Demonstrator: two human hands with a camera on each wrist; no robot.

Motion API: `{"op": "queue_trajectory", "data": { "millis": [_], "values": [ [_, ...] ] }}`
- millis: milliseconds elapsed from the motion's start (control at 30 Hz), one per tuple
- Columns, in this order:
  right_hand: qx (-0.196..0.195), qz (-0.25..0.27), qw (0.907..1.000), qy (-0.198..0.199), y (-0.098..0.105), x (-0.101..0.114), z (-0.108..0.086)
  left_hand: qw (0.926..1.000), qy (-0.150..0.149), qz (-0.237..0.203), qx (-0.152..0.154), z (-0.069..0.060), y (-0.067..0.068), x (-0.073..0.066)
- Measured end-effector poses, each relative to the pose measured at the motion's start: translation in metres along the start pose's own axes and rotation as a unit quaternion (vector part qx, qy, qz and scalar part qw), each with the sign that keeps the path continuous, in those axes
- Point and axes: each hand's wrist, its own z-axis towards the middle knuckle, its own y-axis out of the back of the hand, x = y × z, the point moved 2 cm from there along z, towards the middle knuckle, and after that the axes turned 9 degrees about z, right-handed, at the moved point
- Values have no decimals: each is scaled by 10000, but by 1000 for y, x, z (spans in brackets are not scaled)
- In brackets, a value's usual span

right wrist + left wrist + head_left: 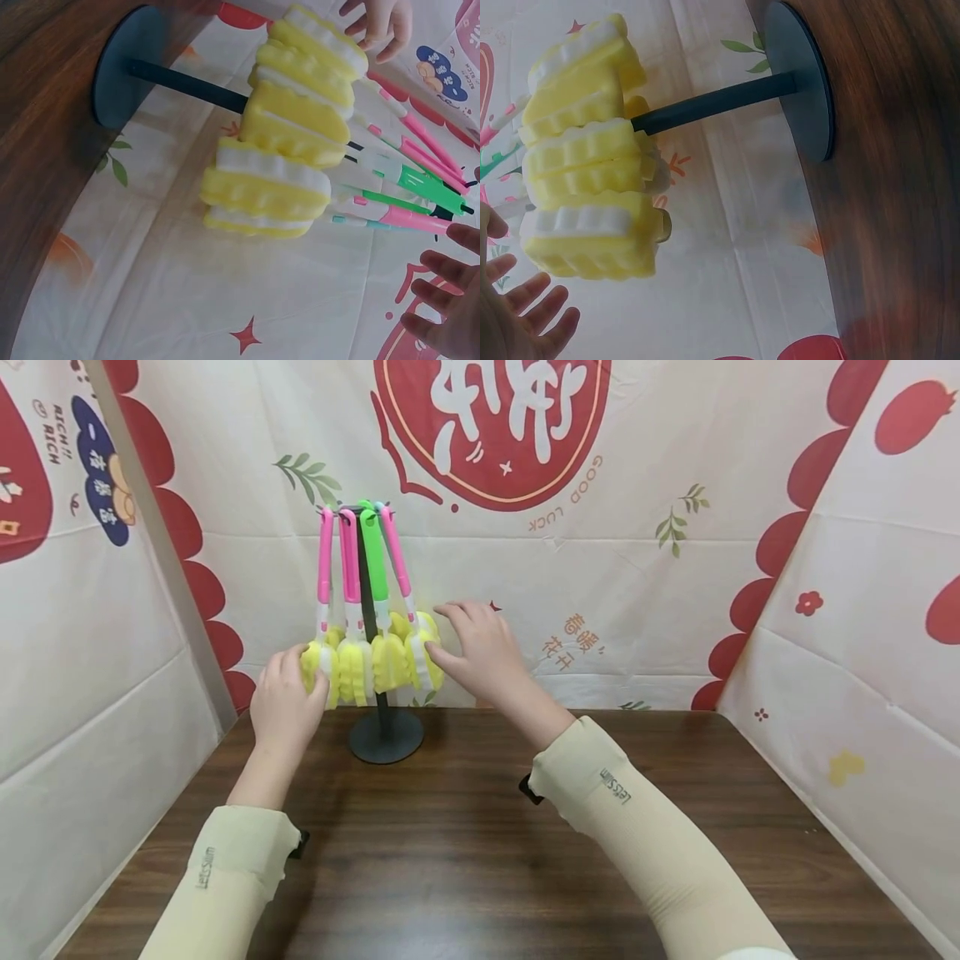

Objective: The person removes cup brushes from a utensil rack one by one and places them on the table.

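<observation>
Dark brown wood-grain tabletop (480, 877), foreground. Left hand (287, 703): fingers spread, slightly bent, holding nothing, beside the leftmost sponge head (327, 660). Right hand (486, 650): fingers wide apart, empty, just right of the cluster. Yellow-and-white sponge brushes with pink or green plastic handles (378, 572): hung heads down on a black, round-based stand (386, 742), their holder. Handling advice: light, even contact from both sides, lest the slender stand sway. White, red-printed cloth backdrop (645, 627), rear.

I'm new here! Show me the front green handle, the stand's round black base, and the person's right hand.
Front green handle (375, 558): head view, midway along its length.
Round black base (390, 748): head view, its flat top.
Right hand (483, 647): head view, its back.
</observation>
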Motion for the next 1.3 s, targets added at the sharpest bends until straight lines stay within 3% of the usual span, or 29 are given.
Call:
{"op": "queue_trajectory", "data": {
  "millis": [200,433,933,1300],
  "values": [
    [-44,12,10000,-62,1,6,13,9999,25,92,117,7,2,1],
    [-96,-115,9998,139,3,16,29,9995,72,155,283,10,3,1],
    [507,-653,9965,-93,9,30,59,9973,269,-67,686,9,-1,3],
    [578,-740,9954,-197,14,34,79,9976,198,-150,647,12,-5,2]
  ]
}}
